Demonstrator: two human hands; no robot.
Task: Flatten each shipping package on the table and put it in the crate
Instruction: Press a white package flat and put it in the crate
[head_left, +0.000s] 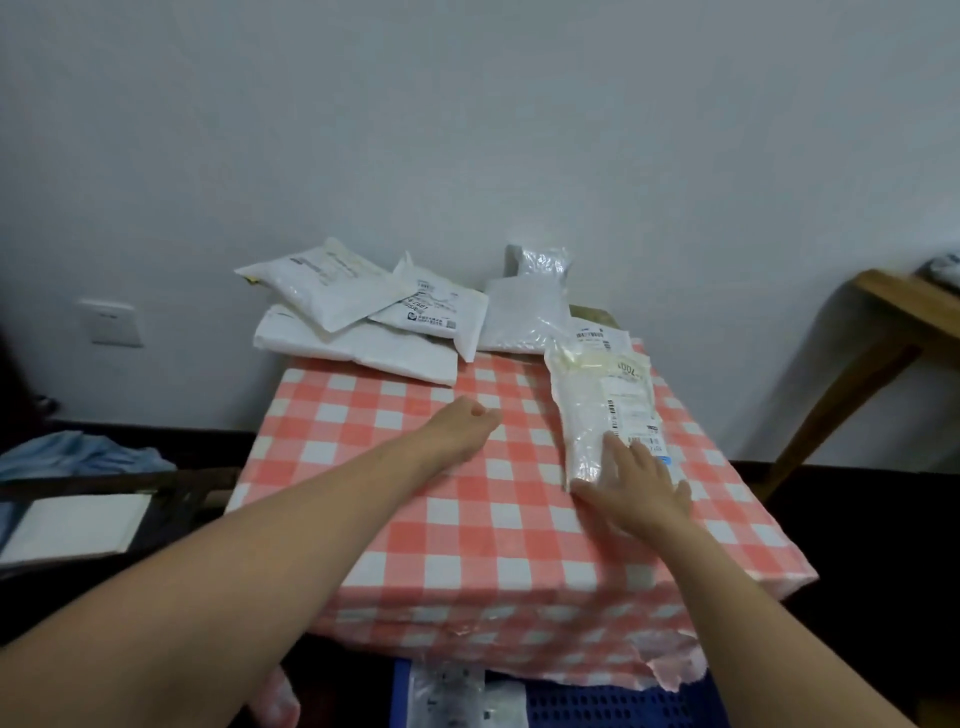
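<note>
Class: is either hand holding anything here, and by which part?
Nothing is held. The right hand lies flat, fingers straight, pressing the near end of the bubble-wrap package. The left hand rests curled on the checked cloth, empty.

Left fist, perhaps; right hand flat

Your 12 o'clock: plain pale wall, evenly lit. Your 10 o'clock: white switch plate on it. Your 3 o'clock: wooden table by wall. Dark floor at 4 o'clock; blue cloth at 9 o'clock.
</note>
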